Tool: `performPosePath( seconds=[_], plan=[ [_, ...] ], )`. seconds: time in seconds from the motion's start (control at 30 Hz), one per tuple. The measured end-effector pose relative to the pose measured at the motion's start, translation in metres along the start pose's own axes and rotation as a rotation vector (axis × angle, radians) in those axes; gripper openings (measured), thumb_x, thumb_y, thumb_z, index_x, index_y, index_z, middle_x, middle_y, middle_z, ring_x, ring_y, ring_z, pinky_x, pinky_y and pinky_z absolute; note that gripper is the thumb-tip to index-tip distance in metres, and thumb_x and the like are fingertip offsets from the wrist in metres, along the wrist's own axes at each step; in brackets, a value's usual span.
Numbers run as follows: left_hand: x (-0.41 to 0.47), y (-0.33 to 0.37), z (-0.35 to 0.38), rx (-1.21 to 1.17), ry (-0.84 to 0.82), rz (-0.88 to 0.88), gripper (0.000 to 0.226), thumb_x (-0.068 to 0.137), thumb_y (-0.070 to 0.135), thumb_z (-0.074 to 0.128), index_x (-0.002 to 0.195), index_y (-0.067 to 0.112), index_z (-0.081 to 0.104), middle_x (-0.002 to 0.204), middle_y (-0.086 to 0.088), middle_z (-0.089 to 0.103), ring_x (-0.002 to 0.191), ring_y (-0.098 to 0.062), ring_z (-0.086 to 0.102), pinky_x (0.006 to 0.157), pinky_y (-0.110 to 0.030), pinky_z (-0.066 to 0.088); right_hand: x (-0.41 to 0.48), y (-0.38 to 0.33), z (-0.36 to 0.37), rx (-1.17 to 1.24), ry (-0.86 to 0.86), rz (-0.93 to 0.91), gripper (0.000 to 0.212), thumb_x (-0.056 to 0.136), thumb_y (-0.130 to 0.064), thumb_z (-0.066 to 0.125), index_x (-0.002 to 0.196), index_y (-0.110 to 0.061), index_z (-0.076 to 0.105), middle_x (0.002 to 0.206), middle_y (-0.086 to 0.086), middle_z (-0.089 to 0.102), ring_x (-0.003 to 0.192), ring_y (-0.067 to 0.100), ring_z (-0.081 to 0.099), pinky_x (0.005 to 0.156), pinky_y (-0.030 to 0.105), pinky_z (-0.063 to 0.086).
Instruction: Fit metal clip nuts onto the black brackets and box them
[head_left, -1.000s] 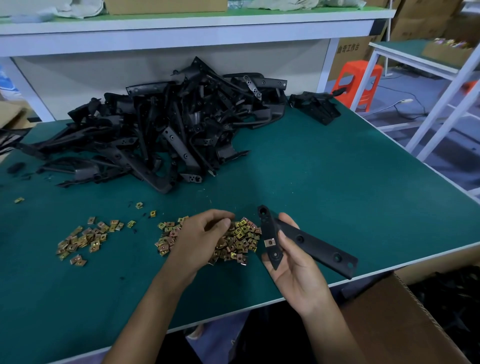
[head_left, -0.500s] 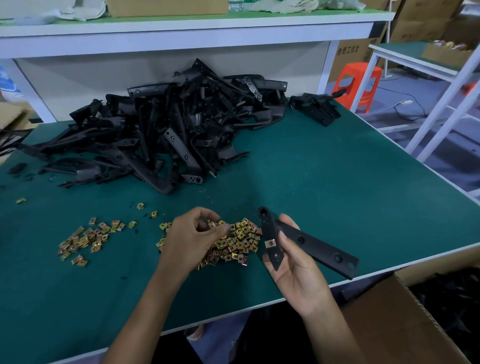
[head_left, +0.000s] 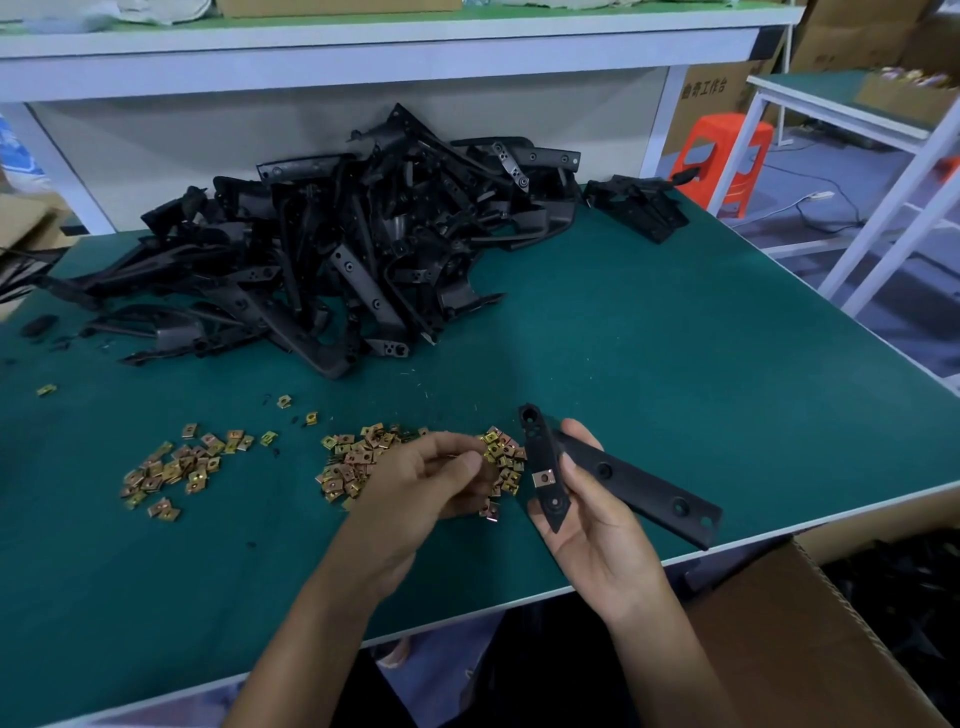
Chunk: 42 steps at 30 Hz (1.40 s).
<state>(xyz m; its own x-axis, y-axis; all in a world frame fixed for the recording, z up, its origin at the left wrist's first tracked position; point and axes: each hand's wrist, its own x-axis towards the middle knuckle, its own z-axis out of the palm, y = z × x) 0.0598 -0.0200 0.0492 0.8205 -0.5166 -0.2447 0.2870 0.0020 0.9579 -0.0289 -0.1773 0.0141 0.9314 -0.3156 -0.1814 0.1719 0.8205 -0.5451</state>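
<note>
Grip: right hand (head_left: 592, 530) holds a black bracket (head_left: 639, 483) at its bend, thumb across the front, fingers curled behind, palm toward the camera. The bracket is V-shaped. Its short arm stands nearly upright, and its long arm slants down to the right past the table edge. One clip nut (head_left: 544, 478) sits fitted on the short arm, just beside the thumb tip. The left hand (head_left: 415, 488) is knuckles up over the nut pile (head_left: 353, 462), with fingers curled and thumb and forefinger drawn together. Cannot tell whether a nut is between them. The pile lies on the green table (head_left: 675, 364), just left of the bracket. A smaller pile (head_left: 171, 467) lies further left, well apart, with a few strays scattered behind both. A large heap (head_left: 363, 249) of loose black brackets is at the back of the table, with a small separate cluster (head_left: 639, 213) at its right. An open cardboard box (head_left: 779, 639) stands below the near right table edge, dark parts visible inside. An orange stool (head_left: 722, 156) stands beyond the table's far right corner.
</note>
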Motion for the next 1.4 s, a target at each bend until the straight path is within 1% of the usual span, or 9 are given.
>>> performPosePath(
  seconds=[0.13,0.37,0.53,0.67,0.8,1.0,1.13,1.23,1.4],
  plan=[
    [-0.003,-0.007,0.019,-0.05,-0.014,0.012,0.013,0.098,0.006,0.06,0.098,0.012,0.072,0.075,-0.002,0.07,0.069,-0.011,0.063,0.063,-0.022,0.054,0.0,0.0,-0.001,-0.007,0.0,0.0,0.031,0.09,-0.01,0.06,0.107,-0.029,0.079,0.115,0.006,0.076,0.095,0.015,0.075,0.069,0.025,0.059],
    [0.001,0.0,0.03,-0.14,0.059,0.046,0.014,0.094,0.001,0.064,0.104,0.01,0.068,0.089,-0.005,0.075,0.08,-0.015,0.067,0.075,-0.028,0.057,0.001,0.002,-0.003,-0.013,-0.02,-0.002,0.033,0.091,-0.008,0.06,0.111,-0.028,0.077,0.122,0.01,0.073,0.104,0.019,0.073,0.078,0.029,0.06],
    [0.004,0.005,0.033,-0.144,0.084,0.038,0.012,0.092,0.001,0.067,0.101,0.008,0.067,0.085,-0.005,0.074,0.075,-0.013,0.068,0.066,-0.021,0.056,0.002,0.003,-0.006,-0.032,-0.052,-0.002,0.035,0.094,-0.007,0.059,0.119,-0.027,0.073,0.129,0.013,0.07,0.11,0.021,0.071,0.085,0.032,0.06],
    [0.006,0.006,0.034,-0.158,0.101,0.013,0.012,0.091,-0.001,0.067,0.099,0.009,0.067,0.086,-0.008,0.073,0.076,-0.016,0.067,0.068,-0.024,0.056,0.003,0.003,-0.007,-0.085,-0.06,-0.011,0.037,0.093,-0.008,0.061,0.123,-0.028,0.069,0.132,0.014,0.067,0.11,0.022,0.069,0.089,0.033,0.058],
    [0.007,0.007,0.035,-0.197,0.1,-0.026,0.014,0.09,-0.002,0.068,0.098,0.01,0.067,0.085,-0.01,0.07,0.075,-0.019,0.064,0.075,-0.033,0.053,0.003,0.005,-0.008,-0.155,-0.078,-0.014,0.042,0.09,-0.009,0.067,0.129,-0.026,0.065,0.133,0.017,0.066,0.108,0.024,0.07,0.089,0.036,0.059],
    [0.012,0.015,0.025,-0.089,-0.007,-0.061,0.025,0.088,-0.001,0.069,0.111,0.01,0.067,0.08,-0.007,0.069,0.07,-0.014,0.064,0.065,-0.025,0.052,0.002,0.005,-0.004,-0.242,-0.087,-0.02,0.046,0.082,-0.018,0.075,0.126,-0.027,0.066,0.129,0.017,0.068,0.1,0.024,0.071,0.079,0.035,0.06],
    [0.009,0.015,0.02,-0.039,-0.017,-0.073,0.026,0.09,-0.002,0.067,0.113,0.01,0.068,0.095,-0.016,0.07,0.084,-0.024,0.064,0.081,-0.038,0.052,0.0,0.008,-0.004,-0.278,-0.076,-0.033,0.039,0.087,-0.011,0.071,0.123,-0.026,0.068,0.119,0.015,0.071,0.086,0.021,0.071,0.071,0.033,0.06],
    [0.007,0.011,0.018,-0.017,-0.007,-0.052,0.024,0.091,-0.002,0.066,0.112,0.01,0.069,0.098,-0.016,0.072,0.087,-0.024,0.066,0.085,-0.039,0.054,-0.003,0.008,0.001,-0.308,-0.057,-0.041,0.037,0.09,-0.008,0.07,0.122,-0.027,0.069,0.116,0.014,0.071,0.081,0.02,0.068,0.069,0.032,0.059],
    [0.001,-0.005,0.005,0.032,0.003,-0.047,0.036,0.072,0.022,0.076,0.108,0.016,0.073,0.104,-0.011,0.077,0.09,-0.022,0.073,0.083,-0.04,0.057,-0.02,0.01,0.002,-0.304,-0.042,-0.026,0.04,0.092,-0.008,0.069,0.128,-0.024,0.067,0.118,0.016,0.071,0.086,0.028,0.064,0.072,0.033,0.059]
  ],
)
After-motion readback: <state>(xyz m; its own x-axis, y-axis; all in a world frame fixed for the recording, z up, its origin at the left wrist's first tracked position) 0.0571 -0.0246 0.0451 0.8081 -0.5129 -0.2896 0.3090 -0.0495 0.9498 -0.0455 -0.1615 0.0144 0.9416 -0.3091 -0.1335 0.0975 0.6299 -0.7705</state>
